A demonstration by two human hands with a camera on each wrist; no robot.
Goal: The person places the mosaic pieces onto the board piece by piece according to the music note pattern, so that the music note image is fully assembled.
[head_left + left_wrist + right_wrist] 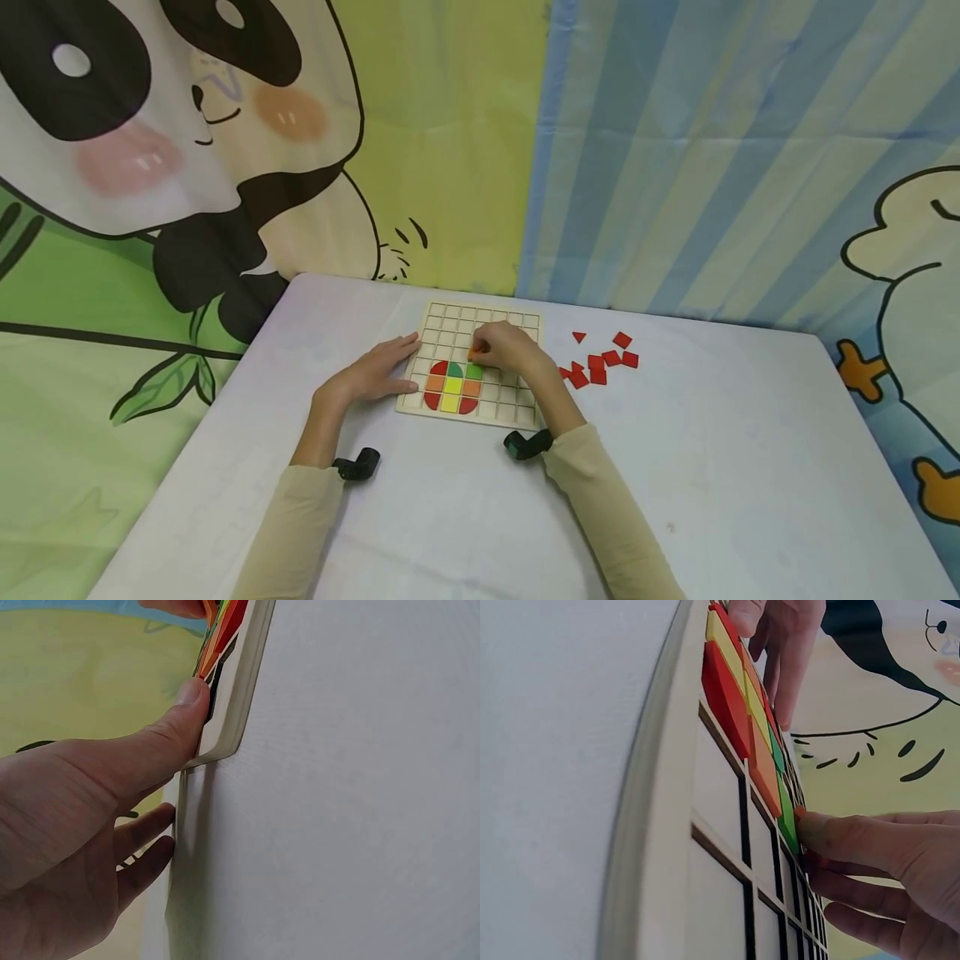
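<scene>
A wooden grid board [510, 408] lies on the table, with coloured tiles set in its lower left part: red rounded ones, yellow squares [453, 386], orange squares, a dark green rounded one and a light green square [475, 372]. My right hand [504, 346] pinches a small orange tile [472, 355] just above the light green square; the fingers hide most of it. At the board's left edge rests my left hand [372, 371], its fingers extended. The left wrist view shows that thumb [169, 727] touching the board's side.
To the right of the board lie several loose red tiles [597, 377], mostly squares, and a red triangle [579, 337]. The white table [750, 467] meets a printed curtain [675, 167] at its back edge. Each wrist wears a black camera [358, 465].
</scene>
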